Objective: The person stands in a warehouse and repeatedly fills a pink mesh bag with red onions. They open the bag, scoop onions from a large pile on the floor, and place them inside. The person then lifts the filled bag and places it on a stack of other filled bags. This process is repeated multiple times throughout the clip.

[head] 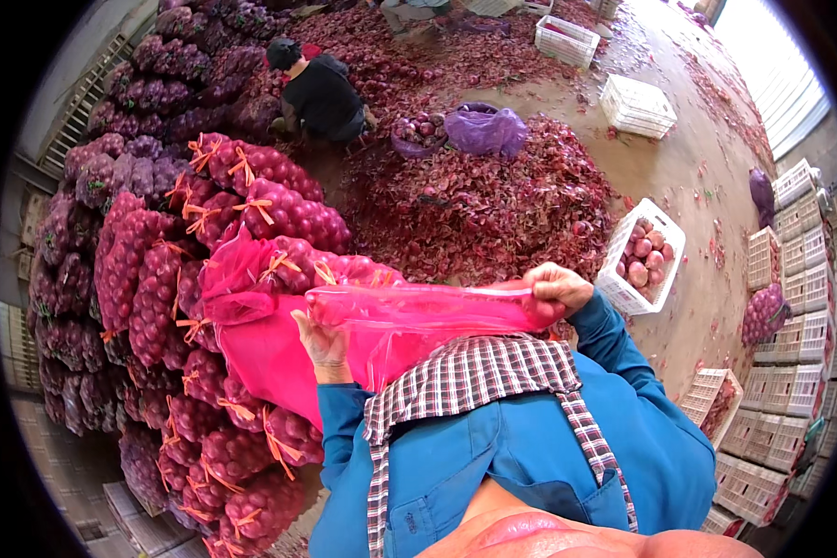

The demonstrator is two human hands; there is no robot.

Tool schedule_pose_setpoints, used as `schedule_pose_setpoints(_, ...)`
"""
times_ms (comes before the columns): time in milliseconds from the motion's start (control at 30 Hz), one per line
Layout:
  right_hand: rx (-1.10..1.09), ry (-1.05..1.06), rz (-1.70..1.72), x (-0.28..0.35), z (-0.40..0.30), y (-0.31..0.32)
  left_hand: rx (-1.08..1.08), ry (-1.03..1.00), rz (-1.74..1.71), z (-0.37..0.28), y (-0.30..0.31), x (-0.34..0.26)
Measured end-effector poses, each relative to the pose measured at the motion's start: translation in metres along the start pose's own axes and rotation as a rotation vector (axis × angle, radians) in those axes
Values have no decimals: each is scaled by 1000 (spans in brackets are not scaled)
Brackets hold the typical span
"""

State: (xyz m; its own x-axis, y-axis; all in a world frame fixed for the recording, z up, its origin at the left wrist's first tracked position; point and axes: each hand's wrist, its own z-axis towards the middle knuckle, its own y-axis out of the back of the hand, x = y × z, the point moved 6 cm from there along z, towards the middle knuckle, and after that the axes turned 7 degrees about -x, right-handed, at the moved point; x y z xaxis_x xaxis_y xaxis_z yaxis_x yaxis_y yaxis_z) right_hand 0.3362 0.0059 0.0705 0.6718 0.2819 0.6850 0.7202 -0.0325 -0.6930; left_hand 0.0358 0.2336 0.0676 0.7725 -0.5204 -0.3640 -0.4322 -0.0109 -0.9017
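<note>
A red mesh bag [425, 307] is stretched sideways in front of my checked apron [474, 370]. My right hand [556, 289] grips the bag's right end in a closed fist. At the left end, my left hand [323, 343] is at the mesh with its thumb raised; its fingers are hidden in or behind the bag. More pink mesh sacking [265, 363] lies just left of that hand, draped over filled sacks. Red net sacks of onions [296, 216], tied with orange strips, are stacked to the left.
A heap of onion skins [488, 202] lies ahead, with a purple sack [487, 131] behind it. A white crate of onions [642, 258] stands right. A person in dark clothes [324, 97] crouches ahead. Stacked crates [785, 383] line the right side; purple sacks [70, 293] rise at the left.
</note>
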Motion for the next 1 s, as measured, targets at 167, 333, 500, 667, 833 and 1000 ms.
schedule_pose_setpoints(167, -156, 238, 157, 30, -6, -11, -82, -95, 652, 10, 44, -3)
schedule_pose_setpoints(333, -135, 127, -22, 22, -12, -19, -206, -215, 941, 17, 79, -5)
schedule_pose_setpoints(500, -322, -89, -791, 11, 0, -7, -351, -26, 433, 16, 82, -6)
schedule_pose_setpoints(667, -974, 584, -1140, 39, -24, 81, 27, 266, 1171, -10, 29, 17)
schedule_pose_setpoints(833, -831, 648, 4, 28, -23, 104, 352, 706, 1443, -37, 28, 74)
schedule_pose_setpoints(1000, -575, 358, 76, 36, -22, 67, -2, 125, 630, -36, 46, 48)
